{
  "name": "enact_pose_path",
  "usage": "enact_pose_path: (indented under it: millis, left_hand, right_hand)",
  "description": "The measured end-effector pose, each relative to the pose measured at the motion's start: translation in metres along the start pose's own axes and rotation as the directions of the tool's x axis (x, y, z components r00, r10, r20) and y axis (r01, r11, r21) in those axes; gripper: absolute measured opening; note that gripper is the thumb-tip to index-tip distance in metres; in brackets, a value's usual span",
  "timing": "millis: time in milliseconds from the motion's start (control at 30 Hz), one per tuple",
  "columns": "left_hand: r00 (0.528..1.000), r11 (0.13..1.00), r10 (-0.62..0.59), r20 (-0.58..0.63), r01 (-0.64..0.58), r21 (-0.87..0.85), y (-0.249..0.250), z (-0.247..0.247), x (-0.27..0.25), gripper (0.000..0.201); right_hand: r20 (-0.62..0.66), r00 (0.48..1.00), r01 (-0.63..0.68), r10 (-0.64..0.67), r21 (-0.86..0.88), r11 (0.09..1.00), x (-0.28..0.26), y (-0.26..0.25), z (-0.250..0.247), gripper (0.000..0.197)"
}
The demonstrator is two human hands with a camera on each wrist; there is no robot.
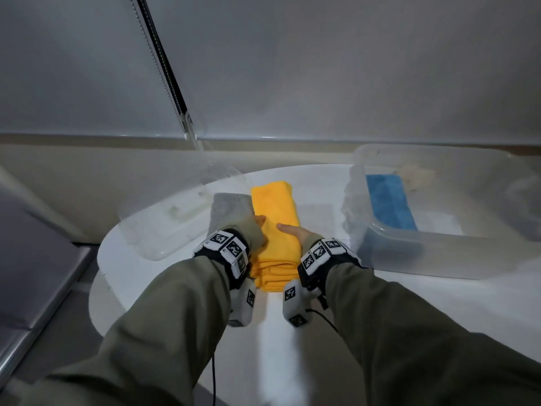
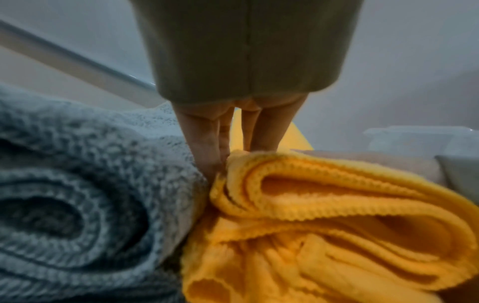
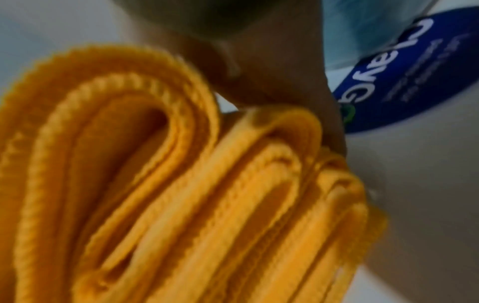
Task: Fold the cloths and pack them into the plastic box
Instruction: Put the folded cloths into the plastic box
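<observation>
A folded yellow cloth (image 1: pixel 275 206) lies in the middle of the white round table (image 1: pixel 181 282), and both my hands hold it. My left hand (image 1: pixel 259 227) has its thumb on top and its fingers (image 2: pixel 207 139) slid down between the yellow cloth (image 2: pixel 324 225) and a folded grey cloth (image 2: pixel 77 184) beside it (image 1: pixel 229 208). My right hand (image 1: pixel 292 231) grips the cloth's right side, thumb on top; up close its hand (image 3: pixel 272 71) presses on the layered yellow folds (image 3: pixel 181 205). The clear plastic box (image 1: pixel 439 238) stands to the right with a folded blue cloth (image 1: pixel 390 200) inside.
The box's clear lid (image 1: pixel 175 218) lies on the table to the left of the grey cloth. A blind's chain and rod (image 1: pixel 164 63) hang against the wall behind. A blue label with white letters (image 3: pixel 404 78) shows to the right of my right hand.
</observation>
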State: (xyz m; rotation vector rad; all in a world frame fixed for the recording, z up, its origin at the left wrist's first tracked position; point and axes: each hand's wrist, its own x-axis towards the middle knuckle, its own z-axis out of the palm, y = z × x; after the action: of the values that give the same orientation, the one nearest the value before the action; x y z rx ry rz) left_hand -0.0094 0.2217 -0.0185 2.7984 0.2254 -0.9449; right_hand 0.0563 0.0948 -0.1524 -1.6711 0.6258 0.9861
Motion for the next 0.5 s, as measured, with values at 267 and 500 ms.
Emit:
enact_pose_path:
  millis: [267, 500]
  left_hand:
    - [0.998, 0.998, 0.058, 0.030, -0.057, -0.031, -0.008, -0.006, 0.006, 0.069]
    - [0.985, 0.718, 0.094, -0.144, -0.167, -0.675, -0.006, -0.053, -0.023, 0.051]
  right_hand:
    - [0.002, 0.988, 0.152, -0.152, -0.016, 0.988, -0.097, -0.015, 0.013, 0.070]
    - [-0.033, 0.954, 0.299, -0.299, 0.214, 0.930, -0.116, -0.046, -0.005, 0.074]
